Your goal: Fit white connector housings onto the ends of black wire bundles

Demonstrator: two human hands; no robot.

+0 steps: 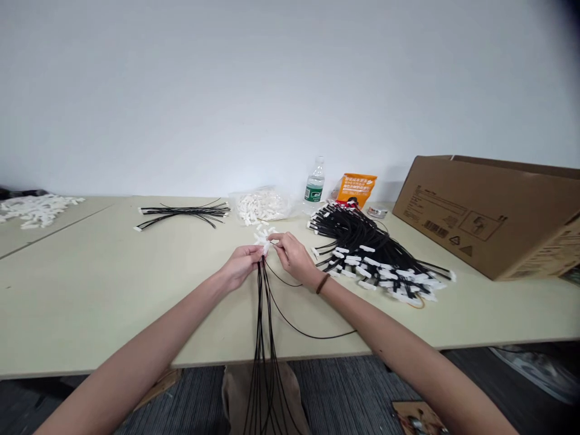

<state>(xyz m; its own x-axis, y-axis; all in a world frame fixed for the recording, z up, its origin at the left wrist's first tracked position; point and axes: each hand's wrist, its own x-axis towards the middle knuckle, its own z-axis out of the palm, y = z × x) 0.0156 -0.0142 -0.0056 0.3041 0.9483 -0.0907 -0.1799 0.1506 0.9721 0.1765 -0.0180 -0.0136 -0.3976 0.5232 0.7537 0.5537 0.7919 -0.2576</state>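
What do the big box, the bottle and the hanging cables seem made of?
Box: matte, likely cardboard, given brown printed sides. Bottle: glossy, probably plastic, with see-through walls. Cables: smooth black coating, likely plastic, bending in thin curves; cores hidden.

Pale wall (217,90) behind a cream table (113,314), dark striped floor (344,393).

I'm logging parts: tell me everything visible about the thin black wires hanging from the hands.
The thin black wires look flexible and plastic-coated. They gather at a small white plastic-looking connector at the fingers of the left hand and right hand. Most hang past the near edge of the pale table, leaving the frame; some curve toward the right forearm.
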